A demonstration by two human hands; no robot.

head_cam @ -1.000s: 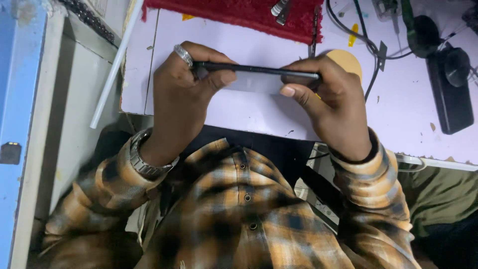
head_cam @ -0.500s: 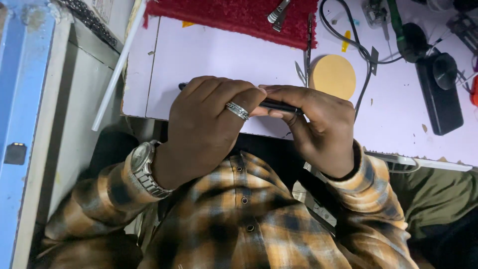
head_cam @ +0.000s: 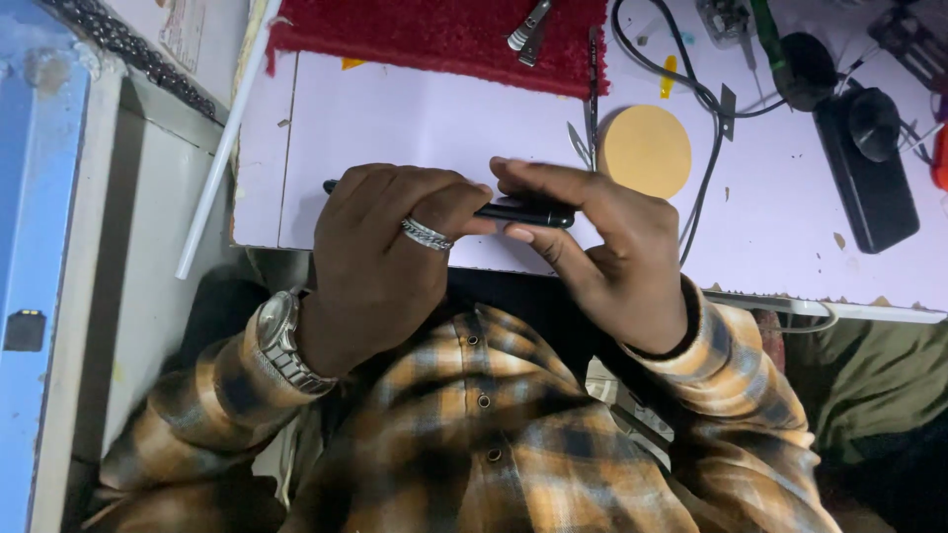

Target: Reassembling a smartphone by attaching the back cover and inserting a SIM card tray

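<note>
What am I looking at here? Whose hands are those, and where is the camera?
There is no machine here, just a person working with bare hands. There is one picture, taken by a camera worn on the person's head, looking down. That is why the checked shirt is at the bottom and the arms reach away from you.

The left hand, with a ring and a wristwatch, and the right hand both grip a thin black flat device, seen from its edge. I cannot tell exactly what it is.

Beneath them is a pale purple table. On it lie a red cloth with metal tweezers, a round yellow disc, a black cable and a black box. A white tube leans along the table's left edge.
</note>
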